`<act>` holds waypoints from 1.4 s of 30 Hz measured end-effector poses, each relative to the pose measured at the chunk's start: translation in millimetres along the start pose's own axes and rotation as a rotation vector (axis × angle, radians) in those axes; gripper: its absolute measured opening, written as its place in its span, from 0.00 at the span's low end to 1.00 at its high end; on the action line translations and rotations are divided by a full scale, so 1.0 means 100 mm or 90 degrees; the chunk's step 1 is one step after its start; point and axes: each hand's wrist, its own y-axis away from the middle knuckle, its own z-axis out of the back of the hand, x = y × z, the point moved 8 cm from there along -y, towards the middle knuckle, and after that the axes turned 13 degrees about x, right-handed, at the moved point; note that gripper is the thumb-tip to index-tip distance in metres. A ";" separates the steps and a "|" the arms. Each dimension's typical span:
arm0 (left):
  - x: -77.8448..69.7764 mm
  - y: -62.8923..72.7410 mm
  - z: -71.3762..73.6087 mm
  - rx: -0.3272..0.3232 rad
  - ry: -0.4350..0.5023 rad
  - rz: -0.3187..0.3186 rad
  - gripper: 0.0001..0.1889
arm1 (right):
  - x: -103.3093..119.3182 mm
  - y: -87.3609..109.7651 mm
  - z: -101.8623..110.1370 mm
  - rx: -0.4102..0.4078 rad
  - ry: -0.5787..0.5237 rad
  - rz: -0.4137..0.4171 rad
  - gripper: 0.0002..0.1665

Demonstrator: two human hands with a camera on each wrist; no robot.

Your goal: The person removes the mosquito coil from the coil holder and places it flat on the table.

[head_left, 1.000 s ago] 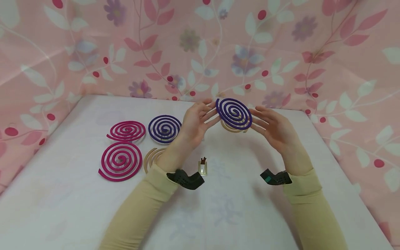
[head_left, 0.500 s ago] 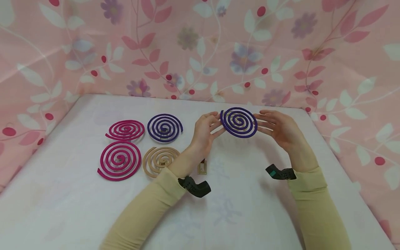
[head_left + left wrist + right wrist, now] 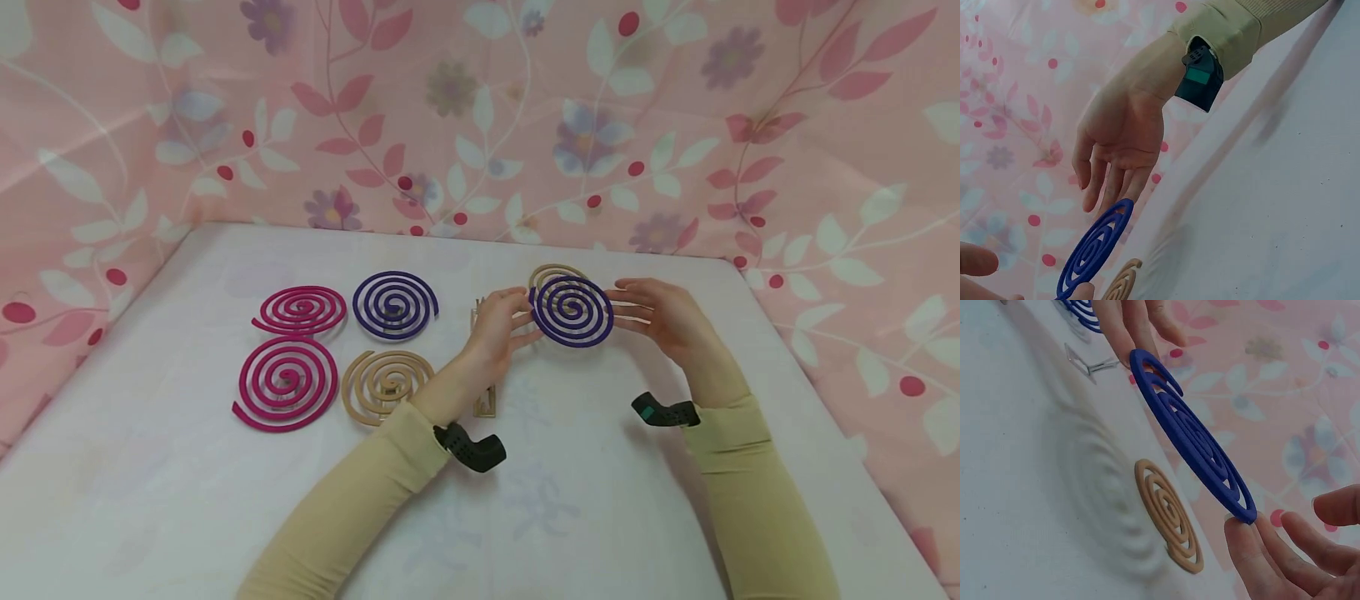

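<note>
A blue mosquito coil [image 3: 573, 309] is held up, tilted, between my two hands above the table. The fingertips of my left hand [image 3: 492, 333] touch its left edge. On the opposite edge, the extended fingers of my right hand [image 3: 669, 323] support it; in the right wrist view its rim meets these fingertips. Neither hand wraps its fingers round the coil. Behind and below it lies a tan mosquito coil [image 3: 1170, 512], partly covered by the blue one in the head view. Small metal stands [image 3: 485, 407] are beside my left wrist, partly hidden by that hand.
To the left are two pink mosquito coils [image 3: 288, 380], another blue coil [image 3: 394, 307] and a tan coil [image 3: 392, 385] partly behind my left forearm. White cloth [image 3: 585, 500] covers the table. A pink floral curtain [image 3: 465, 125] hangs behind its far edge.
Both hands first shift right with the blue coil, then lower it toward me. The tan coil behind shows again above its upper edge. The coils on the left stay put.
</note>
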 end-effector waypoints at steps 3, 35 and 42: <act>0.03 -0.02 0.02 -0.002 -0.004 0.005 0.31 | -0.06 -0.03 0.02 0.000 0.004 -0.015 0.10; 0.27 -0.06 0.02 0.005 -0.055 0.067 0.31 | -0.31 -0.07 0.17 0.031 0.159 -0.096 0.26; 0.29 -0.06 0.01 0.009 -0.057 0.075 0.31 | -0.33 -0.07 0.19 0.027 0.176 -0.113 0.26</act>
